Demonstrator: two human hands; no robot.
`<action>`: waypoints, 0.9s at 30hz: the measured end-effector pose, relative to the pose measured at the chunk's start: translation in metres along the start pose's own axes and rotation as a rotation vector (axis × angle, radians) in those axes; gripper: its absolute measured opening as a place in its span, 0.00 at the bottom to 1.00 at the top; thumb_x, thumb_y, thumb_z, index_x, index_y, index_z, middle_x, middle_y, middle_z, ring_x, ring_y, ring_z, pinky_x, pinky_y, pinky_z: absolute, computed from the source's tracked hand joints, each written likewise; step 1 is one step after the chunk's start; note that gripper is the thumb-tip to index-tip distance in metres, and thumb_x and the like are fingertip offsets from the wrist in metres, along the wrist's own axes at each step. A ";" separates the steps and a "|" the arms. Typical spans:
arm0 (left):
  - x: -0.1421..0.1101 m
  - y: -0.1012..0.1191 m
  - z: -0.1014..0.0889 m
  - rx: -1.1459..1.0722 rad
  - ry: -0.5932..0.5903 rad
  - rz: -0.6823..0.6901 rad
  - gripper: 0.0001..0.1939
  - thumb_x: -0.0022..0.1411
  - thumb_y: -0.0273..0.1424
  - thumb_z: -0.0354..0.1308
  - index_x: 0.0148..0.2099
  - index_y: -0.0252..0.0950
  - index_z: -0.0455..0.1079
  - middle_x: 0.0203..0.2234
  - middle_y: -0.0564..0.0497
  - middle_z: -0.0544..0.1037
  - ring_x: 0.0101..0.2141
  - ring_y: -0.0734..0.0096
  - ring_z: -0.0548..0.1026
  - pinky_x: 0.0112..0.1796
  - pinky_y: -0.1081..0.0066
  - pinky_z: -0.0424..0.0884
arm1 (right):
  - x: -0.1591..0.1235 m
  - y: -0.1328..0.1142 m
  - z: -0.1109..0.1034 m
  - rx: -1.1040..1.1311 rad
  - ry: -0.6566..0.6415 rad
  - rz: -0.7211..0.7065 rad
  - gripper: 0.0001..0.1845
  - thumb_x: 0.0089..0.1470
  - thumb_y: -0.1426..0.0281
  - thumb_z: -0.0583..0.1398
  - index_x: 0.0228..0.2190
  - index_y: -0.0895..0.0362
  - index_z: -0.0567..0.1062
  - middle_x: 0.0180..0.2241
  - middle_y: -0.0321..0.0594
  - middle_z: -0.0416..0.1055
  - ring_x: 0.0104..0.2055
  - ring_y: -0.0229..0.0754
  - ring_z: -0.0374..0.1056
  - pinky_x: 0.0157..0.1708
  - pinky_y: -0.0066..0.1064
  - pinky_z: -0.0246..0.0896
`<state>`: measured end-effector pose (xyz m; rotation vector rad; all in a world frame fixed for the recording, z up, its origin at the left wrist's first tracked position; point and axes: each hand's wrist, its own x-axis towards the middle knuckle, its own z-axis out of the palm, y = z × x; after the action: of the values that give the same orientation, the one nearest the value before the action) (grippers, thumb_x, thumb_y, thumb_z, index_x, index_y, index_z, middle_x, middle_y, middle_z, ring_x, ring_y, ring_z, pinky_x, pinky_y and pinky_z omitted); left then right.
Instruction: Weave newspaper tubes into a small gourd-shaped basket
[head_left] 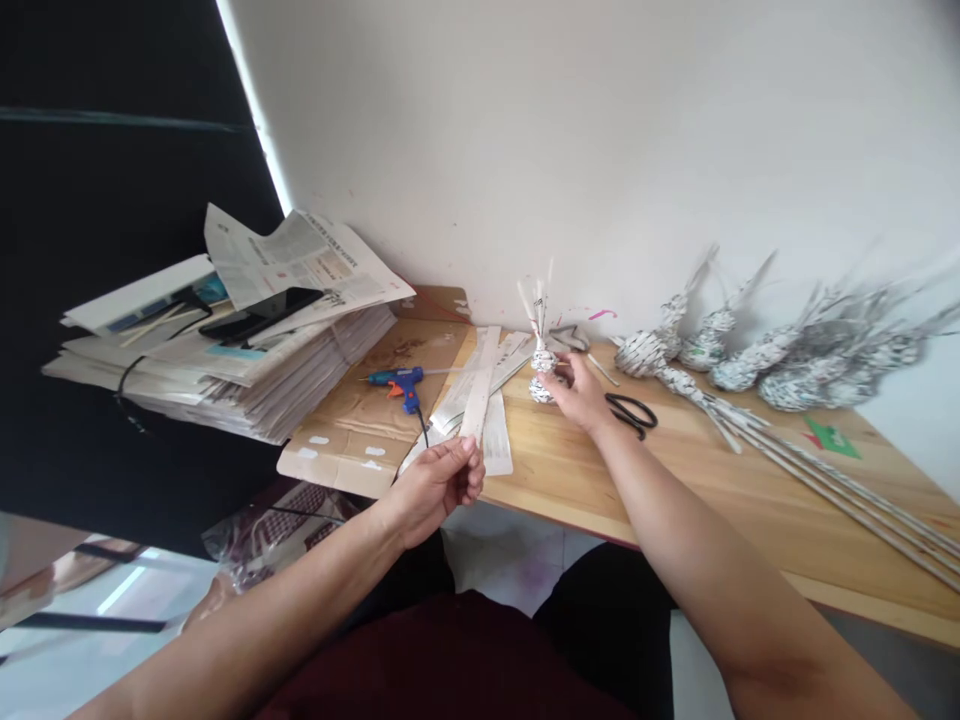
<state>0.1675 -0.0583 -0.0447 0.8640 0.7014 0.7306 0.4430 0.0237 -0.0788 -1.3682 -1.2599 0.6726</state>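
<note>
My right hand is closed round the side of a small gourd-shaped piece woven from newspaper. It is upright on the wooden table, with loose paper ends sticking up from its neck. Near the table's front edge, my left hand pinches the lower end of a long pale paper strip between thumb and curled fingers. The strip lies across other cut newspaper pieces. Black-handled scissors rest just right of my right hand, their blades hidden.
A blue glue gun lies on flattened cardboard. Further left is a tall newspaper stack with a phone on top. Several woven paper gourds line the wall at right. Long rolled paper sticks reach the table's right edge.
</note>
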 end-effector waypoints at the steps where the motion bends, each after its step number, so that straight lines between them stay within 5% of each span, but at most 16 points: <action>1: 0.000 0.000 -0.001 0.001 0.002 0.010 0.22 0.57 0.44 0.72 0.33 0.34 0.65 0.23 0.55 0.70 0.22 0.80 0.67 0.25 0.78 0.62 | -0.001 -0.001 -0.001 -0.009 0.001 0.001 0.30 0.49 0.54 0.68 0.49 0.52 0.70 0.46 0.46 0.81 0.47 0.51 0.79 0.48 0.47 0.75; 10: -0.014 0.006 -0.001 0.069 -0.039 0.003 0.22 0.52 0.40 0.76 0.39 0.34 0.70 0.26 0.55 0.73 0.25 0.80 0.70 0.27 0.78 0.63 | -0.008 -0.007 -0.001 -0.124 0.046 0.029 0.32 0.46 0.58 0.69 0.51 0.53 0.70 0.52 0.48 0.79 0.53 0.53 0.76 0.59 0.49 0.67; 19: -0.030 0.003 -0.023 0.115 -0.014 -0.018 0.21 0.53 0.40 0.76 0.38 0.34 0.71 0.26 0.54 0.74 0.25 0.79 0.70 0.28 0.76 0.64 | -0.023 -0.012 -0.011 -0.271 0.057 0.071 0.24 0.43 0.62 0.70 0.42 0.51 0.72 0.43 0.42 0.81 0.45 0.52 0.77 0.52 0.50 0.71; 27: -0.031 -0.001 -0.030 0.114 -0.027 -0.024 0.21 0.53 0.41 0.75 0.39 0.34 0.71 0.26 0.54 0.75 0.25 0.79 0.70 0.29 0.76 0.64 | -0.036 -0.023 -0.011 -0.466 0.047 0.095 0.22 0.47 0.61 0.69 0.44 0.51 0.75 0.42 0.44 0.81 0.45 0.55 0.77 0.51 0.51 0.70</action>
<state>0.1271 -0.0711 -0.0519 0.9662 0.7332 0.6617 0.4358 -0.0176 -0.0638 -1.8217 -1.3724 0.4191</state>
